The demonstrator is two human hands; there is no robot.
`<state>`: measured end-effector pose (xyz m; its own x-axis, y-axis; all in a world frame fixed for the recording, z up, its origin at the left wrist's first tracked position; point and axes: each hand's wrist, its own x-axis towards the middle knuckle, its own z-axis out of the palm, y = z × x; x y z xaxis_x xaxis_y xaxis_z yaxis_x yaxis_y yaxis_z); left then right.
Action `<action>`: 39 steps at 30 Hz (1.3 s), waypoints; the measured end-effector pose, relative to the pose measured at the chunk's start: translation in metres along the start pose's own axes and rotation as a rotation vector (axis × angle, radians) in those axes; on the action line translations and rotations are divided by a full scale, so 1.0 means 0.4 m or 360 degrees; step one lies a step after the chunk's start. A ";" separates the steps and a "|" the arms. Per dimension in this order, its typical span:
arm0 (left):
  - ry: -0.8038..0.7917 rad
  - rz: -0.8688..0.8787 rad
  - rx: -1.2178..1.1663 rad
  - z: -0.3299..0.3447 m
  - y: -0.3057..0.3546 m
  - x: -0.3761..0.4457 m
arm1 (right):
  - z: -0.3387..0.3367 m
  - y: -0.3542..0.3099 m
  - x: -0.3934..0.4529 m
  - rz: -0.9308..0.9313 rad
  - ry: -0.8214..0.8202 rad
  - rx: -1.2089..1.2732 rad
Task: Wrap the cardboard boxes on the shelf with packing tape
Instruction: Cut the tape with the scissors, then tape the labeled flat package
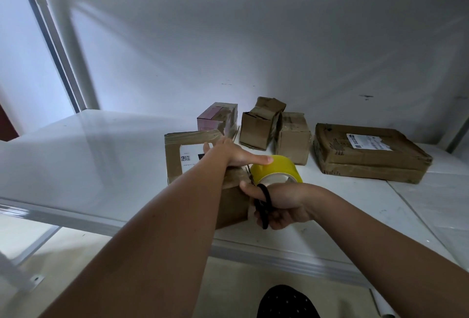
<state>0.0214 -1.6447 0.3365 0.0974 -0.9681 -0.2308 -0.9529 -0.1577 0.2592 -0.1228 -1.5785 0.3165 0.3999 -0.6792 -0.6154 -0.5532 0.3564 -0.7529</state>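
Cutting next: right hand [281,203] grips scissors [262,206] just near of tape roll [276,169]; left hand [236,154] presses box [233,201], fingers straight.

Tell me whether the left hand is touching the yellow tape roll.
Touching. In the head view the left hand lies on the box, and its outstretched thumb rests against the top of the yellow tape roll.

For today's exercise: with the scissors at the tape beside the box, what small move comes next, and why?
Probably close the scissors to cut the tape: the right hand holds them at the yellow roll, and the left hand steadies the box.
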 end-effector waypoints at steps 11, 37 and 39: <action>0.0027 0.0024 0.0043 0.012 0.000 0.008 | -0.048 0.036 -0.039 0.0311 -0.0050 -0.0887; 0.0011 0.0136 0.0160 0.029 -0.001 0.006 | -0.260 0.075 -0.094 0.0592 0.0717 -0.1835; 0.0009 0.0136 0.0160 0.027 -0.001 0.002 | -0.252 0.064 -0.087 0.0521 0.0727 -0.1844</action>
<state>0.0187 -1.6434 0.3259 0.0159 -0.9783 -0.2066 -0.9818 -0.0544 0.1822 -0.2244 -1.6105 0.3422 -0.0322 -0.9054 -0.4234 -0.9782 -0.0585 0.1994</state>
